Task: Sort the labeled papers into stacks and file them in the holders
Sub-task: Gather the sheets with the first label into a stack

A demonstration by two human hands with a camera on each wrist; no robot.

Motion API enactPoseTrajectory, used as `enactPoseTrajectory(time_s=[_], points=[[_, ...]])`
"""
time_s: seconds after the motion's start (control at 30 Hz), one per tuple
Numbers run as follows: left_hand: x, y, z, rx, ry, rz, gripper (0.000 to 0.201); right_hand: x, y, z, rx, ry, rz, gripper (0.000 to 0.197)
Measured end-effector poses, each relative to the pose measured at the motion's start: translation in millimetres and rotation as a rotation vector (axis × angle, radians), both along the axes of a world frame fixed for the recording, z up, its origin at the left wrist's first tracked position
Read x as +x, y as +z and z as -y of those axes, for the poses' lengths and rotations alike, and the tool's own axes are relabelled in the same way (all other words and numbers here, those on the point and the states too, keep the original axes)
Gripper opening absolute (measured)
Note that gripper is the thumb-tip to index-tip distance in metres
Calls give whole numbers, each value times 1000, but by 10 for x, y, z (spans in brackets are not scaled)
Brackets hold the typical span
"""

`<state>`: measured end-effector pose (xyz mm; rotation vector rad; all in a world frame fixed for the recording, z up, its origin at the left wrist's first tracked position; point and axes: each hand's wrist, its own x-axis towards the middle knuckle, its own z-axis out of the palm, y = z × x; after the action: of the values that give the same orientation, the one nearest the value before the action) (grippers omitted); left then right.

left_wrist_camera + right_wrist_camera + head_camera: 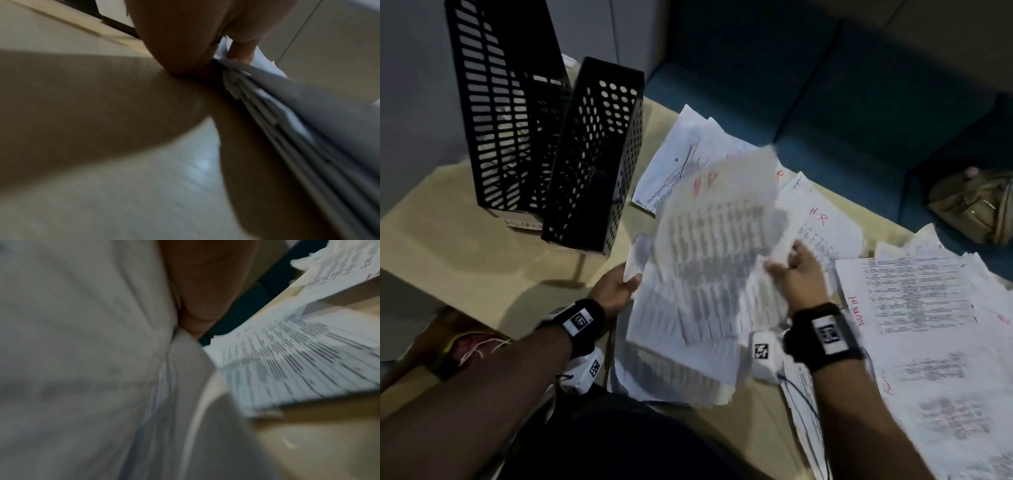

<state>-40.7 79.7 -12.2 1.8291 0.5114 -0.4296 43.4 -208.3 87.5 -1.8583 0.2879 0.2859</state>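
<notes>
Holding one blurred paper stack [709,260] right of the black holders [571,150]: left hand [616,291] pinches its holder-side edge, right hand [796,274] grips the far edge; the left is nearer the holders.

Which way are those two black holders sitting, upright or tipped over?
Upright. Both black holders stand on end on the table, the nearer one leaning slightly. Whether they hold papers, I cannot tell.
</notes>
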Motion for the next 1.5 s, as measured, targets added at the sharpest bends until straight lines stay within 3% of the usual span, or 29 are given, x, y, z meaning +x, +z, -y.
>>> enactPoseTrajectory(time_s=[0.1,0.23,0.3,0.37,0.47,0.53,0.67,0.77,0.87,0.93,1.13,1.23,1.33,1.5], points=[[-9,7,-20,-72,99,-57,53,-220,-387,-167,-163,118,-130,52],[-21,133,47,-185,142,-44,43,-368,-450,-328,-158,451,-259,78],[-25,152,57,-195,138,-23,36,-312,-510,-336,-199,411,-183,72],[-38,134,48,-195,126,-1,30,-231,-503,-337,-397,255,-154,50],[-45,98,28,-245,91,21,59,-185,-523,-269,-599,274,-180,40],[-36,126,31,-291,81,35,68,-181,-582,-218,-593,289,-182,40],[-40,150,12,-297,91,30,69,-192,-663,-79,-448,59,-151,44],[-46,192,9,-320,62,-17,69,-303,-691,-118,-422,203,-231,54],[-22,219,30,-262,73,-27,62,-384,-741,-217,-592,499,-209,43],[12,262,99,-263,109,4,77,-368,-709,-258,-743,592,-234,37],[53,219,185,-95,124,120,91,-186,-572,-331,-784,552,-160,39],[25,249,148,-211,98,145,84,-85,-550,-328,-738,466,-113,43],[38,306,152,-246,-42,176,99,-65,-550,-351,-662,445,-151,56],[68,210,176,-7,27,58,61,-178,-593,-406,-748,607,-96,76]])
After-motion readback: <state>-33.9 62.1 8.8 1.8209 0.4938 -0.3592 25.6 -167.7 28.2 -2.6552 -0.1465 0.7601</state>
